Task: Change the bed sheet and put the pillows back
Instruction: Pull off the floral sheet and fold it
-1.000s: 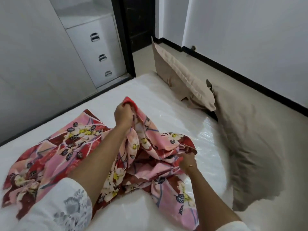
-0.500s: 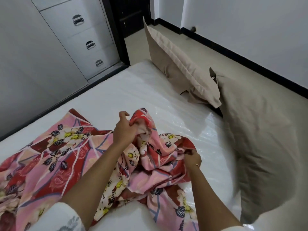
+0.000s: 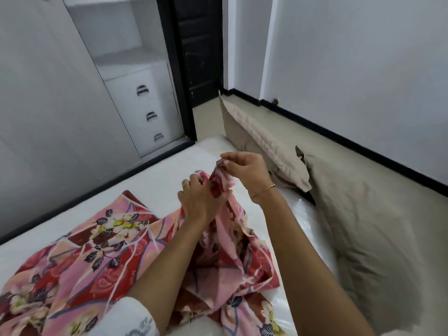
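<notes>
We see both hands up over the mattress (image 3: 155,183), working one raised edge of the sheet (image 3: 114,238). L hand (image 3: 198,202) grips a bunch of the fabric from below, fingers curled round it. R hand (image 3: 247,170) pinches the top of the same edge btwn thumb and fingertips, a thin bracelet (image 3: 264,190) at the wrist. The two hands are just beside each other, nearly touching.

The sheet is pink and red w/ a flower print; it hangs from the hands in folds and the rest lies crumpled across the near-left part of the mattress, which shows bare white w/ glossy plastic on its R side.

Two beige pillows stand propped along the R side of the mattress: far pillow (image 3: 264,144) tilted, near pillow (image 3: 363,229) just beside it, bigger in view.

Beyond the mattress, a white drawer unit (image 3: 143,110) stands at the far L, w/ a dark door (image 3: 198,52) next to it.
</notes>
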